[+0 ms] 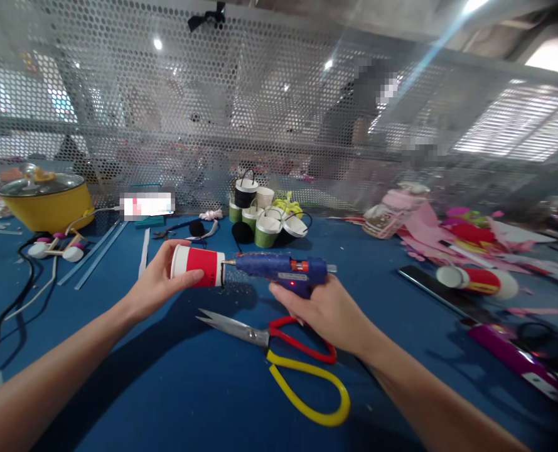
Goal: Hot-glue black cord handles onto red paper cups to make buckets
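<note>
My left hand (pixel 163 274) is wrapped round a paper cup (pixel 204 267) with a red band, tipped on its side with its base facing right. In my right hand (pixel 317 306) is a blue glue gun (pixel 281 269), its small red light lit. The gun's metal nozzle points left and meets the edge of the cup's base; whether any glue is coming out cannot be seen. Below both hands, scissors (pixel 260 338) with one red and one yellow handle lie on the blue table (pixel 166 402), blades pointing left and slightly apart.
Small green, black and white cups (pixel 267 227) stand at the back centre. A yellow pot (pixel 46 201) and cables are at the left. Pink scraps (pixel 420 229), another red-banded cup (pixel 479 282) and a purple tool (pixel 514 358) lie right. A perforated metal screen (pixel 269 81) rises behind.
</note>
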Tool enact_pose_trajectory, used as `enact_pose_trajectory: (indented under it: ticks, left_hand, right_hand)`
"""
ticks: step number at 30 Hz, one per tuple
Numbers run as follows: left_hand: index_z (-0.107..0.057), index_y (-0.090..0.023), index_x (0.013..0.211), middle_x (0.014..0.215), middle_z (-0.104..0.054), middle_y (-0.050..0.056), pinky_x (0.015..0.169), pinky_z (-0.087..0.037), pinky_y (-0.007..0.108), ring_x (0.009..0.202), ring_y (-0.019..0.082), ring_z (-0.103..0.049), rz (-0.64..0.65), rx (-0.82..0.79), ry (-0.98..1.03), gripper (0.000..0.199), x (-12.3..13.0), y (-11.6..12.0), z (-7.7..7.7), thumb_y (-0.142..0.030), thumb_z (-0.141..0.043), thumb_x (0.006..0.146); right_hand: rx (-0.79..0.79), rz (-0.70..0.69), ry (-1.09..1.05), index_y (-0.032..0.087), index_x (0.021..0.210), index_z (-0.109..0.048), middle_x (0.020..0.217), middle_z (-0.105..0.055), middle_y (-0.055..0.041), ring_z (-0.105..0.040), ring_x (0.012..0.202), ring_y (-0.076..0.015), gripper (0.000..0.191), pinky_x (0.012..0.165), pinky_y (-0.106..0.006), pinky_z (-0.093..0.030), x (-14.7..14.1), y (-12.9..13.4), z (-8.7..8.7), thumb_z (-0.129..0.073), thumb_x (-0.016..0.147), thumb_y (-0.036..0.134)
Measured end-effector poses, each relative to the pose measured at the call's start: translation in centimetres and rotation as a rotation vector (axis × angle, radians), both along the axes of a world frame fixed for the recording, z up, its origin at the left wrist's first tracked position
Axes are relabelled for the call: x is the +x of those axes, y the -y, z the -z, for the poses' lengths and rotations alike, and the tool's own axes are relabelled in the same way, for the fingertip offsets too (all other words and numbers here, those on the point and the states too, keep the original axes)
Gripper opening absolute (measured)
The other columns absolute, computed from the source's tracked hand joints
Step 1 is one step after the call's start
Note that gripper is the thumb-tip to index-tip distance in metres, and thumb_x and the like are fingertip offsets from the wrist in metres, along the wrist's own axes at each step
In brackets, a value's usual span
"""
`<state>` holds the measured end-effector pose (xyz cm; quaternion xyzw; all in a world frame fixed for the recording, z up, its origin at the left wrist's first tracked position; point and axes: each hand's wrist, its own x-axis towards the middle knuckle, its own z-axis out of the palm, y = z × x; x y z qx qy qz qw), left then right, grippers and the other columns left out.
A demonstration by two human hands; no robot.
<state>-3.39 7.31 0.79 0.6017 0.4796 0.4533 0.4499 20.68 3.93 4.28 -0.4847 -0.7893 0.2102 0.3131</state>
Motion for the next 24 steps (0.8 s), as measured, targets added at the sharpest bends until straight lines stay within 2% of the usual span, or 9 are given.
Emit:
enact_pose_trajectory:
  ticks: [9,15,21,24]
  left_hand:
    - [-0.04,-0.019,0.108,0.087,-0.056,0.002,0.067,-0.049,0.028,0.076,0.015,-0.055,0.016,-0.009,0.025,0.053,-0.03,0.03,0.12,-0.036,-0.066,0.064]
    - [-0.04,-0.019,0.108,0.087,-0.057,0.003,0.067,-0.05,0.03,0.077,0.016,-0.056,0.026,0.0,0.023,0.053,-0.13,-0.05,0.19,-0.036,-0.066,0.065]
    - [-0.041,-0.019,0.107,0.086,-0.057,0.003,0.067,-0.05,0.031,0.075,0.016,-0.057,0.017,0.013,0.02,0.053,-0.14,0.0,0.24,-0.037,-0.066,0.064]
    - [-0.042,-0.019,0.108,0.085,-0.057,0.002,0.065,-0.049,0.029,0.074,0.015,-0.056,0.02,0.016,0.024,0.053,-0.07,0.08,0.15,-0.037,-0.066,0.064]
  right_hand:
    - [-0.028,0.048,-0.026,0.021,0.05,-0.043,0.04,-0.047,0.004,-0.046,0.041,-0.0101,0.034,0.049,-0.025,-0.041,0.03,-0.08,0.08,-0.052,0.081,0.03]
    - [-0.149,-0.006,-0.073,0.02,0.054,-0.047,0.04,-0.048,0.003,-0.05,0.042,-0.0109,0.034,0.051,-0.027,-0.044,0.25,-0.07,0.1,-0.048,0.083,0.037]
    - [-0.162,-0.026,-0.086,0.017,0.059,-0.054,0.04,-0.048,0.0037,-0.047,0.039,-0.0091,0.032,0.05,-0.025,-0.045,0.15,0.0,0.14,-0.049,0.083,0.037]
    - [-0.169,-0.021,-0.091,0.018,0.055,-0.051,0.04,-0.048,0.0031,-0.048,0.04,-0.0097,0.034,0.05,-0.025,-0.044,0.14,-0.12,0.2,-0.049,0.083,0.038]
